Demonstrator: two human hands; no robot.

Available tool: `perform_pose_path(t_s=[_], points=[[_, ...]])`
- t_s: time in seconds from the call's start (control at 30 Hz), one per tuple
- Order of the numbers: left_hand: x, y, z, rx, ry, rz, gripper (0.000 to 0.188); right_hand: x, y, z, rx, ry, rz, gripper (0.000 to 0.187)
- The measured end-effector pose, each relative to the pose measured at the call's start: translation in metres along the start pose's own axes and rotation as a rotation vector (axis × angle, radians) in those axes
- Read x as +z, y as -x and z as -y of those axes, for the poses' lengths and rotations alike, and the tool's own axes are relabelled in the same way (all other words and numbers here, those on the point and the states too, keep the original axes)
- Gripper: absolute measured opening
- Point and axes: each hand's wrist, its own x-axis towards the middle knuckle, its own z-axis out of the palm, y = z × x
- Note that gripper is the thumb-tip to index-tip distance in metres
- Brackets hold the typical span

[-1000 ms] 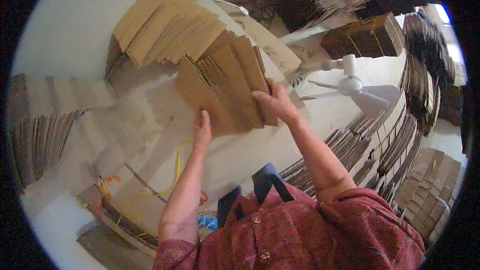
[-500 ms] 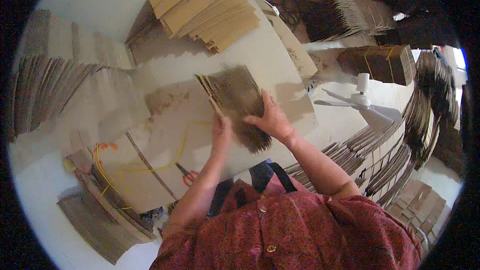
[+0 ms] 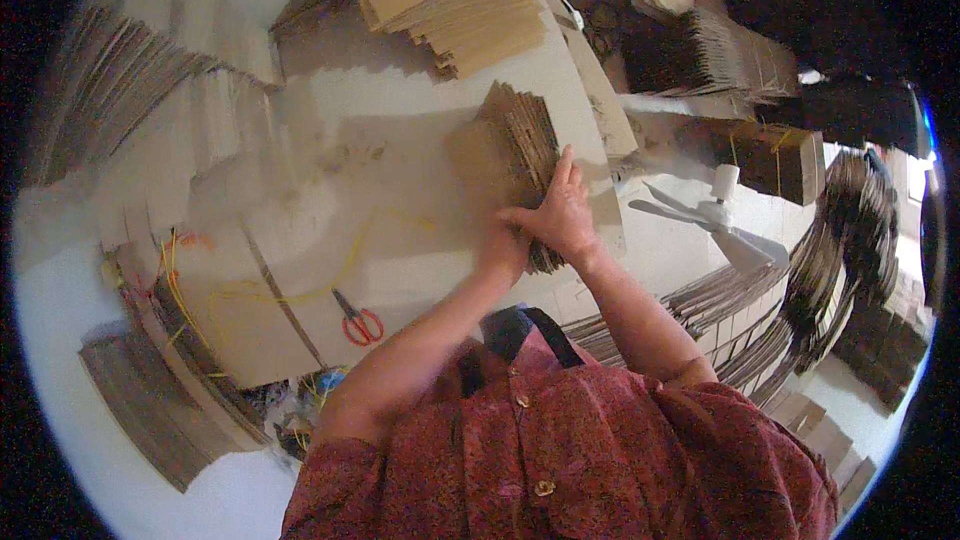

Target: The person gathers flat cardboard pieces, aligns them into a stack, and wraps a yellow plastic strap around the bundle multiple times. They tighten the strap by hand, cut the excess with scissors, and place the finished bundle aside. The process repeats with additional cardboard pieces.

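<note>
A small stack of brown cardboard pieces [image 3: 528, 135] is tilted above the pale worktable, its layered edges turned to the right. My right hand [image 3: 563, 215] grips its right side, fingers up along the edge and thumb across the near part. Close against the stack's near left side is my left hand [image 3: 503, 248], blurred by motion, with its fingers hidden or smeared. Red-handled scissors [image 3: 360, 324] lie on the table left of my left forearm. Yellow strapping cord [image 3: 352, 265] runs loosely over the tabletop behind them.
A fanned pile of tan cardboard sheets [image 3: 455, 0] sits at the table's far end. More cardboard stacks [image 3: 120, 90] stand at the left. A fan with grey blades [image 3: 715, 212] is on the right, near a strapped cardboard bundle [image 3: 770, 152] and rows of folded cardboard [image 3: 745, 310].
The stack has turned from lying broad side up to showing its layered edges on the right. My left hand has moved right, close to my right hand. The scissors are in fuller view.
</note>
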Motion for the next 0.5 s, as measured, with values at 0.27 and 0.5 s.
perform_pose_path(t_s=[0.27, 0.5], points=[[-0.018, 0.014, -0.035, 0.232, -0.034, -0.227, 0.067, 0.004, -0.017, -0.027, -0.115, -0.661, 0.125, 0.072], [-0.02, 0.02, -0.031, 0.155, 0.178, -0.305, 0.056, 0.002, 0.003, 0.007, -0.155, -0.673, 0.153, 0.059]])
